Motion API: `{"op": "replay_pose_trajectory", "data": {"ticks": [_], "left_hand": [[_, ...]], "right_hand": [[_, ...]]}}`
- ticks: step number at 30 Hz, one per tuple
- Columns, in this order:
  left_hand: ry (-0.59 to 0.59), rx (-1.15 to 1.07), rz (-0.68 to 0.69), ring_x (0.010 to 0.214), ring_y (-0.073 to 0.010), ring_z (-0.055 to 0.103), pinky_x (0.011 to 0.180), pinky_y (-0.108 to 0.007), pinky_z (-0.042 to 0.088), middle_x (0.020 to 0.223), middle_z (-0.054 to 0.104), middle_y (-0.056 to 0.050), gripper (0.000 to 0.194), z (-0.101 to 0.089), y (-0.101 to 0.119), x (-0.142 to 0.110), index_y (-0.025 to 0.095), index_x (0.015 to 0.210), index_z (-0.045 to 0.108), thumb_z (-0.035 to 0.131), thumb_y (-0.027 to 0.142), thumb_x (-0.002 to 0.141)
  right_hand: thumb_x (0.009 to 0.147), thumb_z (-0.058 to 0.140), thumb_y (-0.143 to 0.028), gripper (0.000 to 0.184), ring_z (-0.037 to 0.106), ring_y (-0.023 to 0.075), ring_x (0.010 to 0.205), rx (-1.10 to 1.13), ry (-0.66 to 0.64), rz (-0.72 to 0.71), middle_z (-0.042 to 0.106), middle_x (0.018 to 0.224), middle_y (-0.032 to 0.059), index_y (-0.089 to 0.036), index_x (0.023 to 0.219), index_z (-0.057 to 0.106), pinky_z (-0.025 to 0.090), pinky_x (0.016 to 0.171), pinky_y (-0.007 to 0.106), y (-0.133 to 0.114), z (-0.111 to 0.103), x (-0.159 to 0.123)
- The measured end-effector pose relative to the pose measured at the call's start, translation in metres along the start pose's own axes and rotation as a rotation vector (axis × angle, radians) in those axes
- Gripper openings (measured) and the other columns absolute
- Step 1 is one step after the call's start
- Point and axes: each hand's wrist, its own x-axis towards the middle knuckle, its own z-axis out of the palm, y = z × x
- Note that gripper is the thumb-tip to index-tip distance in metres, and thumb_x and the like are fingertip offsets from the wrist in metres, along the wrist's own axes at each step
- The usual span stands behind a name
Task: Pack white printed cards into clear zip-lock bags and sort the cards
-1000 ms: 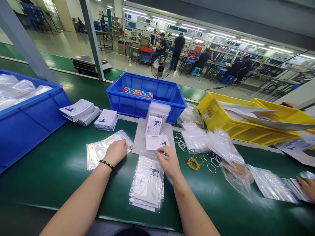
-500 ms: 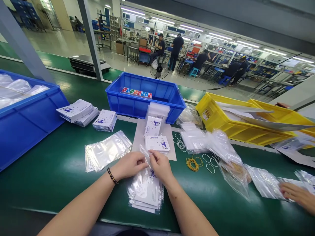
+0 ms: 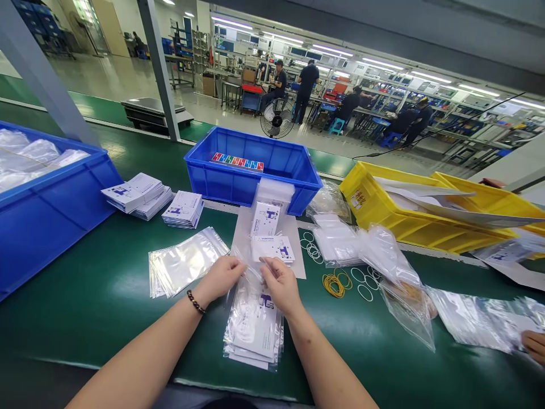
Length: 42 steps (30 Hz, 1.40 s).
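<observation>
Clear bag (image 3: 252, 274) between the two hands, above the upper end of a pile of bagged booklets (image 3: 254, 332) on the green worktop (image 3: 97, 318). Film against film: the bag's lower edge is lost in the glare, and I cannot tell whether its mouth is open. Right fingers cover part of the print on the pile's top booklet. Small lettering unreadable.

Left hand (image 3: 225, 276): back up, thumb and forefinger pinched on the bag's left edge, other fingers curled under, mostly hidden. Dark bead bracelet (image 3: 196, 302) at the wrist. Right hand (image 3: 280, 282): thumb and forefinger close together on the right edge, remaining fingers bent. Both forearms slant inward from the bottom edge, cut off there.

Loose booklets (image 3: 275, 249) just beyond the right hand; flat bags (image 3: 187, 262) near the left. At far right, another person's hand (image 3: 534, 344), largely cut off by the frame.
</observation>
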Motion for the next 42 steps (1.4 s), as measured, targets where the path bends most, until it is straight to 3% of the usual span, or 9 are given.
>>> {"op": "replay_pose_trajectory", "data": {"ticks": [4,7,13,15,22,25,29,36,42], "left_hand": [[0.289,-0.299,-0.027,0.036,-0.0069,0.026,0.038,-0.021,0.021,0.04,0.028,0.009,0.045,-0.024,0.003,0.011,0.021,0.054,0.036,0.051,0.06,0.071],[0.389,-0.582,-0.033,0.035,-0.007,0.032,0.036,-0.019,0.024,0.042,0.038,0.008,0.048,-0.029,0.008,0.011,0.021,0.067,0.042,0.051,0.068,0.069],[0.005,-0.216,0.1,0.039,-0.0077,0.038,0.041,-0.021,0.03,0.041,0.042,0.005,0.045,0.002,0.009,-0.007,0.017,0.052,0.048,0.061,0.058,0.067],[-0.058,-0.127,0.146,0.043,-0.0091,0.041,0.046,-0.022,0.034,0.044,0.046,0.004,0.04,0.01,0.01,-0.011,0.018,0.052,0.049,0.058,0.052,0.071],[0.031,-0.083,0.157,0.05,-0.0108,0.043,0.051,-0.024,0.036,0.049,0.047,0.003,0.033,0.013,0.008,-0.01,0.018,0.052,0.049,0.05,0.042,0.075],[0.039,-0.011,0.225,0.053,-0.0109,0.043,0.054,-0.023,0.035,0.051,0.046,0.004,0.03,0.013,0.007,-0.012,0.018,0.055,0.05,0.05,0.039,0.075],[-0.023,0.119,0.293,0.052,-0.0103,0.039,0.052,-0.023,0.032,0.05,0.043,0.005,0.031,0.017,0.006,-0.015,0.018,0.052,0.042,0.046,0.036,0.077],[-0.05,0.178,0.238,0.05,-0.01,0.034,0.05,-0.023,0.029,0.048,0.036,0.005,0.03,0.016,0.01,-0.013,0.02,0.048,0.033,0.043,0.037,0.071],[-0.113,0.067,0.15,0.047,-0.0082,0.029,0.047,-0.023,0.025,0.046,0.031,0.006,0.03,0.015,0.014,-0.017,0.02,0.046,0.032,0.046,0.037,0.067]], "right_hand": [[0.084,0.043,-0.031,0.03,0.061,0.021,0.078,-0.125,0.057,-0.023,0.066,0.088,0.0076,-0.02,0.099,0.067,0.052,0.069,0.034,0.005,-0.008,0.003],[0.087,0.038,-0.027,0.036,0.06,0.0241,0.095,-0.291,0.068,-0.151,0.067,0.1,0.0089,-0.021,0.112,0.062,0.049,0.082,0.038,0.009,-0.008,0.001],[0.087,0.03,-0.018,0.047,0.061,0.0217,0.072,-0.665,-0.007,-0.421,0.065,0.08,0.0115,-0.014,0.127,0.052,0.049,0.062,0.032,0.013,0.001,-0.005],[0.086,0.029,-0.016,0.047,0.06,0.0223,0.071,-0.693,-0.027,-0.477,0.064,0.08,0.0123,-0.013,0.127,0.052,0.048,0.06,0.032,0.011,0.004,-0.007],[0.084,0.044,-0.022,0.03,0.058,0.0195,0.079,-0.435,-0.015,-0.497,0.064,0.089,0.0091,-0.017,0.11,0.059,0.048,0.07,0.031,-0.009,0.01,-0.012],[0.083,0.047,-0.021,0.014,0.054,0.0153,0.067,-0.317,0.009,-0.445,0.06,0.072,0.0031,-0.019,0.082,0.061,0.045,0.062,0.027,-0.014,0.006,-0.012],[0.082,0.042,-0.017,0.024,0.045,0.0123,0.056,-0.383,0.07,-0.404,0.048,0.057,-0.0011,-0.02,0.059,0.048,0.036,0.053,0.025,-0.013,0.005,-0.011],[0.084,0.038,-0.014,0.026,0.041,0.0159,0.058,-0.692,0.287,-0.561,0.047,0.057,0.0015,-0.021,0.059,0.042,0.032,0.055,0.029,-0.007,0.019,-0.01],[0.088,0.038,-0.015,0.022,0.047,0.0175,0.064,-0.72,0.399,-0.661,0.051,0.065,0.0045,-0.017,0.073,0.053,0.039,0.06,0.03,-0.008,0.007,-0.004]]}}
